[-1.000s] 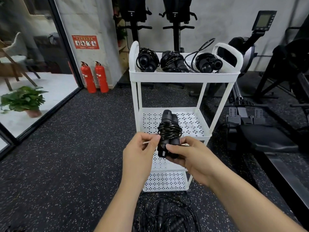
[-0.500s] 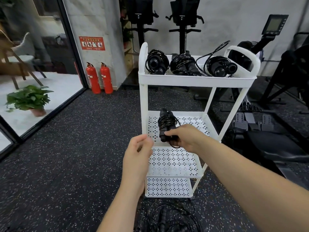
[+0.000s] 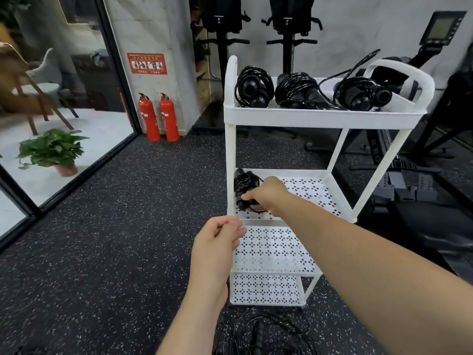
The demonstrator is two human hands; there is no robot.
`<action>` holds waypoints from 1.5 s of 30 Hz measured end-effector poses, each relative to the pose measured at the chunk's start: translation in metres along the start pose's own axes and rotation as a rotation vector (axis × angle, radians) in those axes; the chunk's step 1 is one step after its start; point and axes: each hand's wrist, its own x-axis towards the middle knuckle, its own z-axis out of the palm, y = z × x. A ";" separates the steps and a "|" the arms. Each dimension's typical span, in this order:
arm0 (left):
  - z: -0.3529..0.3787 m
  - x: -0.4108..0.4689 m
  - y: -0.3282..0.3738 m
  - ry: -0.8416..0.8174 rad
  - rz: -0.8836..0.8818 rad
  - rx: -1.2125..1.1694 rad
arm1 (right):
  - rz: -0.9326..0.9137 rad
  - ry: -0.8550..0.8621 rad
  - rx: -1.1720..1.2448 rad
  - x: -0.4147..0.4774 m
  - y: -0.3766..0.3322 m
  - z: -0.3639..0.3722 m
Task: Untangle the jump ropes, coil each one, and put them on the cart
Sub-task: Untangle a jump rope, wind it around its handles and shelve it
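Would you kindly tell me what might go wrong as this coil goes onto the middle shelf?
The coiled rope gripped by the right hand sits at the left edge of the middle shelf; it may slip off or unwind on release. The tangled ropes on the floor before the cart could snag a foot.

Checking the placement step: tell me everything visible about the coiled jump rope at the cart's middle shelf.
The coiled jump rope is black: two handles side by side, looking like matte plastic, bound by glossy cord wound round their middle. It points away from the camera at the left end of the white cart's perforated middle shelf. The right hand grips its near end; whether it rests on the shelf is unclear.
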 end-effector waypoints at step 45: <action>0.004 -0.010 0.011 0.020 0.032 0.015 | -0.217 0.135 0.053 -0.020 -0.002 0.012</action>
